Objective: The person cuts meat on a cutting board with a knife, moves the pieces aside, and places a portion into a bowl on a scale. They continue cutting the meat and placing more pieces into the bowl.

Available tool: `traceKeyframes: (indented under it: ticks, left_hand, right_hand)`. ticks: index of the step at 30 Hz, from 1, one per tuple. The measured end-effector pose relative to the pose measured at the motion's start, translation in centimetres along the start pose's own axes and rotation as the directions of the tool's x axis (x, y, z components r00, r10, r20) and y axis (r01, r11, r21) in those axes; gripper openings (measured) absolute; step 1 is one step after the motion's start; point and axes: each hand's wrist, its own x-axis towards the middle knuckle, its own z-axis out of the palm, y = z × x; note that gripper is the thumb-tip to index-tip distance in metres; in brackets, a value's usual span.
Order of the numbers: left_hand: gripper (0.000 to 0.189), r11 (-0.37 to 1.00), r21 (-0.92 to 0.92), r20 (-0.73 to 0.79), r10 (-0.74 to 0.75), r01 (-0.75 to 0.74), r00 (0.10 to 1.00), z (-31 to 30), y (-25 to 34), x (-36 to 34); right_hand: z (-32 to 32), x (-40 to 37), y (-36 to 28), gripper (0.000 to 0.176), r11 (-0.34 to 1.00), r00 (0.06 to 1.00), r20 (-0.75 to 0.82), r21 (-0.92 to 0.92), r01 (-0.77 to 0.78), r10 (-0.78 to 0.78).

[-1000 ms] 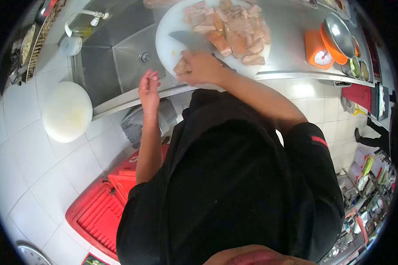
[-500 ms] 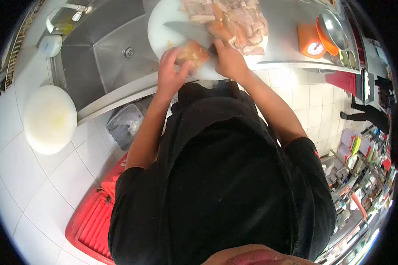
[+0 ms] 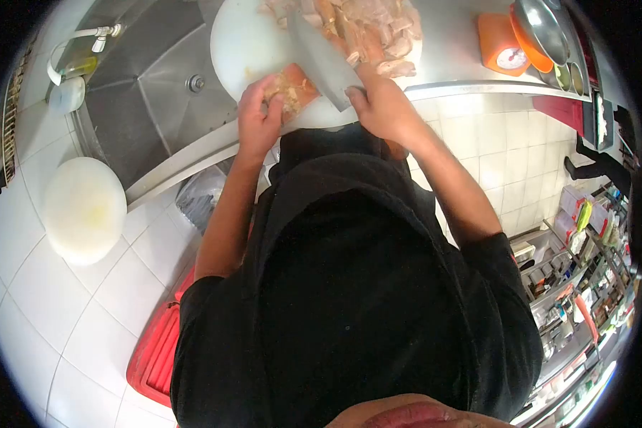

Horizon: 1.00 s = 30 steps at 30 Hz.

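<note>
A round white cutting board lies on the steel counter. On its near part is a chunk of meat, reddish with a pale, fatty face, and my left hand is closed around its left side. My right hand grips a broad-bladed knife, its handle mostly hidden in the fingers. The blade slants away to the upper left, its flat face showing, just right of the chunk. Cut pieces of meat are heaped on the board's far right, partly behind the blade.
Left of the board is a steel sink with a faucet. A second white board stands at far left. An orange scale and metal bowl are at right. A red crate sits below left.
The knife has swung from lying nearly flat leftward to pointing up and away, its blade face now visible. My right hand has shifted slightly right. The whole view has shifted a little.
</note>
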Motion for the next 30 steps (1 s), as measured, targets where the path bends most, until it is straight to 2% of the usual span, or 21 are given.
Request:
traceKeyframes:
  ticks: [2, 5, 11, 13, 17, 19, 20, 23, 24, 27, 28, 30]
  left_hand:
    - [0.035, 0.998, 0.041, -0.015, 0.052, -0.052, 0.999, 0.2, 0.1, 0.0]
    - [0.035, 0.991, 0.121, -0.036, 0.059, -0.054, 0.998, 0.8, -0.9, -0.1]
    - [0.035, 0.983, 0.169, -0.093, 0.092, -0.075, 0.991, 1.8, -1.5, -0.4]
    - [0.034, 0.990, 0.126, -0.109, 0.079, -0.065, 0.991, 2.2, -2.2, -0.4]
    - [0.034, 0.996, 0.069, -0.066, 0.057, -0.053, 0.996, 2.6, -3.9, -0.9]
    - [0.034, 0.996, 0.073, -0.103, 0.065, -0.057, 0.993, 2.8, -3.6, -0.8]
    - [0.034, 0.995, 0.076, -0.122, 0.068, -0.059, 0.990, 2.8, -3.4, -0.7]
    - [0.033, 0.996, 0.049, -0.141, 0.084, -0.078, 0.986, 3.1, -3.5, -0.7]
    - [0.033, 0.993, 0.051, -0.154, 0.115, -0.108, 0.981, 3.2, -3.4, -0.7]
    - [0.032, 0.981, 0.042, -0.201, 0.192, -0.188, 0.960, 3.5, -3.6, -0.5]
    - [0.032, 0.978, 0.027, -0.217, 0.208, -0.207, 0.954, 3.8, -3.9, -0.7]
    - [0.031, 0.968, 0.022, -0.226, 0.248, -0.250, 0.942, 4.0, -4.5, -0.8]
  right_hand:
    - [0.1, 0.6, 0.3, 0.028, 0.997, 0.999, 0.038, -0.079, 0.020, -0.017]
    - [-0.2, 1.3, -0.3, 0.024, 0.988, 0.996, 0.088, -0.155, 0.021, -0.008]
    - [-0.3, 2.4, -1.3, 0.023, 0.967, 0.983, 0.182, -0.253, 0.037, 0.010]
    - [-0.1, 2.6, -1.7, 0.023, 0.962, 0.981, 0.195, -0.270, 0.040, 0.014]
    - [-0.2, 3.3, -2.7, 0.026, 0.932, 0.970, 0.241, -0.359, 0.056, 0.034]
    - [-0.6, 4.0, -3.4, 0.028, 0.907, 0.950, 0.301, -0.417, 0.055, 0.081]
    - [-0.6, 4.5, -3.6, 0.034, 0.893, 0.929, 0.352, -0.446, 0.061, 0.112]
    - [-0.7, 5.4, -5.6, 0.045, 0.839, 0.935, 0.328, -0.540, 0.070, 0.133]
    - [-1.2, 5.3, -6.7, 0.056, 0.848, 0.956, 0.293, -0.512, 0.139, 0.020]
    - [0.1, 7.0, -3.4, 0.056, 0.857, 0.930, 0.289, -0.394, 0.333, -0.228]
    - [-1.4, 8.1, -6.3, 0.029, 0.878, 0.884, 0.447, -0.468, 0.099, 0.138]
    - [-2.3, 8.8, -8.7, 0.027, 0.874, 0.830, 0.520, -0.479, 0.085, 0.203]
